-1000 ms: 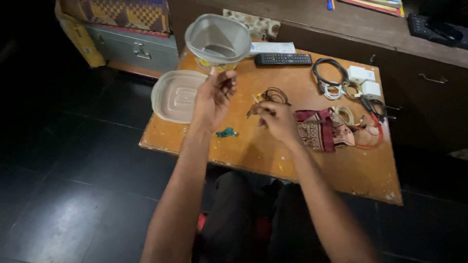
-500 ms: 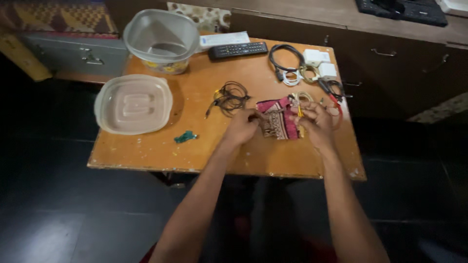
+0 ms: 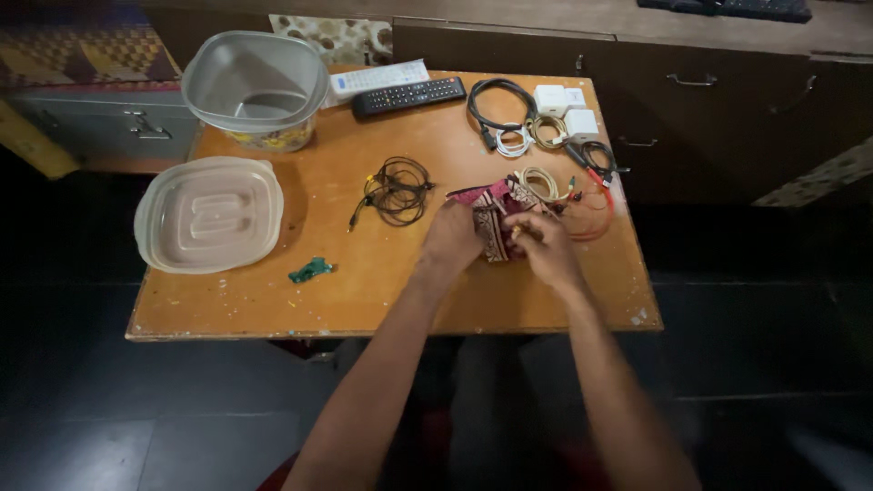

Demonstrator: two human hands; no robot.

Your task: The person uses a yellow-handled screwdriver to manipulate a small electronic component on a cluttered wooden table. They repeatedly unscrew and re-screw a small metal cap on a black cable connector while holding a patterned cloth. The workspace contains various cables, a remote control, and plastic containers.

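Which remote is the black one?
The black remote lies nearer the cables; the other remote, white, lies just behind it, beside the clear tub.

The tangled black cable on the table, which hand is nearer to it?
Left. The left hand lies just right of the tangled black cable; the right hand is farther right, on the patterned pouch.

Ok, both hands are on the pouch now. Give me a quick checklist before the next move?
1. Left hand on the pouch: ok, it rests on its left edge.
2. Right hand on the pouch: ok, fingers at its lower right.
3. Pouch open: cannot tell, the hands hide its mouth.
4. Black wire coil apart from the pouch: ok, it lies to the left.
5. Cream cable free of the pouch: not ok, it lies against its top edge.
6. Lid fully on the table: not ok, it overhangs the left edge.
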